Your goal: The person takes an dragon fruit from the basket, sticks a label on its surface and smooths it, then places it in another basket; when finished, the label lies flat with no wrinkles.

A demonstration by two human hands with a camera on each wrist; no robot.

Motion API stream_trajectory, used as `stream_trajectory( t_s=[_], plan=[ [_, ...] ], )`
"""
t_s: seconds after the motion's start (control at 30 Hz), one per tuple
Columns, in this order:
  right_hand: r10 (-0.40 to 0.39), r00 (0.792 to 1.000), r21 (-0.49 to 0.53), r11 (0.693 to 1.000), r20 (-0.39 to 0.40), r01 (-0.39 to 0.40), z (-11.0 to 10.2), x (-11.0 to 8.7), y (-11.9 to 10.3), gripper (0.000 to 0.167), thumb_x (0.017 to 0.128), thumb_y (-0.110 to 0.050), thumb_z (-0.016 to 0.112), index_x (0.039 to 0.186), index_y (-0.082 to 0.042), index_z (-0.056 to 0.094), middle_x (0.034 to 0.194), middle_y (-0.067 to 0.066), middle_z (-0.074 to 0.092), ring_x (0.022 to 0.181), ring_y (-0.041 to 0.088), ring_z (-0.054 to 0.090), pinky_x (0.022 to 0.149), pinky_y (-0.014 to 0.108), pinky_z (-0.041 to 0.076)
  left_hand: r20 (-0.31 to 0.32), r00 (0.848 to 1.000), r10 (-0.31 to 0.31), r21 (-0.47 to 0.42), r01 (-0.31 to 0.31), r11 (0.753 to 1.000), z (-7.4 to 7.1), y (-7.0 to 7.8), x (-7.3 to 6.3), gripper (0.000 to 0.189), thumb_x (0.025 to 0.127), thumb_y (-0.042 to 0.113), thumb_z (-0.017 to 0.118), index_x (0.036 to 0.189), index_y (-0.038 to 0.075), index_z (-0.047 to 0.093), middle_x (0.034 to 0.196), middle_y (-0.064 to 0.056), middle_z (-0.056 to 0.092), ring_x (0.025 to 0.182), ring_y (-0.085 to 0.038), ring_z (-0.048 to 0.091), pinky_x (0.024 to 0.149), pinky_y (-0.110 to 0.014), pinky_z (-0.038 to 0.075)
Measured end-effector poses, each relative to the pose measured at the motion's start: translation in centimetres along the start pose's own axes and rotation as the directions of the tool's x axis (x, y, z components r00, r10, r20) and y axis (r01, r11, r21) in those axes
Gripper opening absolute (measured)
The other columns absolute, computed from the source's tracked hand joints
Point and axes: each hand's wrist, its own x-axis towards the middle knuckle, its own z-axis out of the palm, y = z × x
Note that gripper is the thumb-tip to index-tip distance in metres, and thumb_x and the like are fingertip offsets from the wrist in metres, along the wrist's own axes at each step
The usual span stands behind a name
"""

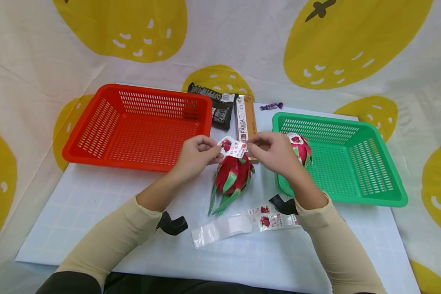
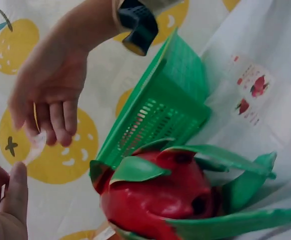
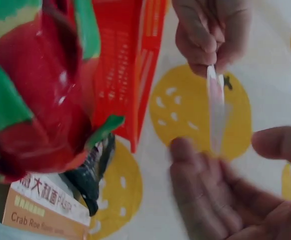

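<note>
My left hand (image 1: 196, 157) pinches one end of a label sticker (image 1: 232, 147) printed with a dragon fruit. My right hand (image 1: 275, 151) is at the sticker's other end; in the right wrist view its thumb (image 3: 280, 145) stands apart from the fingers, which are blurred close to the sticker. Below the sticker a red dragon fruit (image 1: 230, 175) with green leaves lies on the table. Another dragon fruit (image 1: 304, 152), bearing a similar sticker, is in the left end of the green basket (image 1: 387, 192), partly covered by my right hand.
A strip of label stickers (image 1: 220, 230) lies near the front edge, partly under my right forearm. To the left stands a red basket (image 1: 132, 162). Behind my hands are a black packet (image 1: 222, 114), a pasta box (image 1: 242, 114) and a purple wrapped candy (image 1: 271, 106).
</note>
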Motion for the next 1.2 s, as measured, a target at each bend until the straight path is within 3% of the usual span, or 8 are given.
stream_trajectory(
  t_s=[0.1,0.2,0.4,0.7,0.83,0.97,1.07,1.2],
  plan=[
    [0.176,0.981,0.083,0.980,0.084,-0.183,0.1,1.1,-0.2,0.034,0.089,-0.033,0.062,0.103,-0.002,0.064,0.088,0.013,0.070,0.077,0.029,0.068,0.068,0.036,0.055,-0.039,0.999,0.002,-0.124,-0.007,0.992,0.5,-0.4,-0.3,0.028,0.087,0.009,0.066,0.109,0.001,0.051,0.094,-0.017,0.066,0.085,-0.032,0.069,0.075,-0.036,0.056],
    [0.246,0.957,0.128,0.956,0.153,-0.266,0.3,1.9,-0.2,0.032,0.088,-0.026,0.063,0.106,0.000,0.059,0.087,0.015,0.069,0.076,0.031,0.066,0.069,0.035,0.056,-0.064,0.998,0.004,-0.200,-0.016,0.980,1.1,-0.7,-0.5,0.038,0.086,0.006,0.066,0.120,0.004,0.049,0.094,-0.016,0.064,0.082,-0.030,0.069,0.074,-0.036,0.056],
    [0.217,0.961,0.144,0.959,0.171,-0.242,0.1,3.3,0.1,0.028,0.084,-0.011,0.063,0.106,0.004,0.057,0.089,0.017,0.068,0.071,0.018,0.061,0.067,0.026,0.052,-0.043,0.998,-0.055,-0.263,0.042,0.964,2.1,-1.5,-1.0,0.043,0.087,0.009,0.066,0.128,0.007,0.052,0.094,-0.015,0.061,0.073,-0.021,0.070,0.069,-0.031,0.057],
    [0.222,0.961,0.100,0.966,0.163,-0.240,1.2,5.2,-0.1,0.027,0.086,-0.014,0.065,0.108,0.000,0.059,0.092,0.016,0.068,0.076,0.023,0.060,0.063,0.025,0.050,-0.002,0.985,-0.174,-0.327,0.163,0.931,3.3,-3.0,-0.8,0.023,0.092,0.020,0.061,0.102,0.000,0.054,0.087,-0.016,0.064,0.065,-0.018,0.068,0.064,-0.030,0.057],
    [0.263,0.950,0.029,0.962,0.166,-0.271,2.1,6.2,0.0,0.028,0.084,-0.017,0.069,0.105,-0.004,0.058,0.092,0.014,0.067,0.078,0.022,0.060,0.064,0.026,0.052,0.023,0.983,-0.182,-0.266,0.182,0.947,3.6,-3.7,-1.0,0.022,0.095,0.022,0.057,0.093,0.001,0.052,0.074,-0.011,0.059,0.053,-0.014,0.060,0.053,-0.024,0.054],
    [0.278,0.945,-0.064,0.960,0.171,-0.271,3.0,6.9,-0.1,0.028,0.081,-0.018,0.072,0.102,-0.005,0.059,0.092,0.013,0.068,0.079,0.022,0.062,0.061,0.025,0.052,0.004,0.985,-0.170,-0.153,0.169,0.974,3.9,-4.4,-1.1,0.022,0.096,0.023,0.053,0.087,0.005,0.046,0.063,-0.005,0.046,0.045,-0.013,0.043,0.042,-0.020,0.038],
    [0.275,0.946,-0.122,0.959,0.174,-0.256,3.6,7.2,-0.3,0.027,0.080,-0.018,0.074,0.099,-0.005,0.061,0.092,0.013,0.068,0.078,0.022,0.063,0.062,0.025,0.053,-0.043,0.986,-0.164,-0.037,0.162,0.986,4.0,-4.9,-1.0,0.022,0.096,0.025,0.051,0.087,0.005,0.049,0.066,-0.004,0.048,0.053,-0.014,0.043,0.045,-0.021,0.035],
    [0.289,0.936,-0.169,0.951,0.200,-0.258,4.2,7.5,-0.3,0.027,0.078,-0.019,0.076,0.097,-0.005,0.061,0.091,0.011,0.068,0.078,0.021,0.062,0.064,0.025,0.054,-0.092,0.980,-0.174,0.088,0.182,0.979,4.2,-5.7,-0.9,0.027,0.097,0.028,0.050,0.089,0.003,0.055,0.078,-0.006,0.058,0.069,-0.016,0.051,0.056,-0.020,0.042]
  ],
)
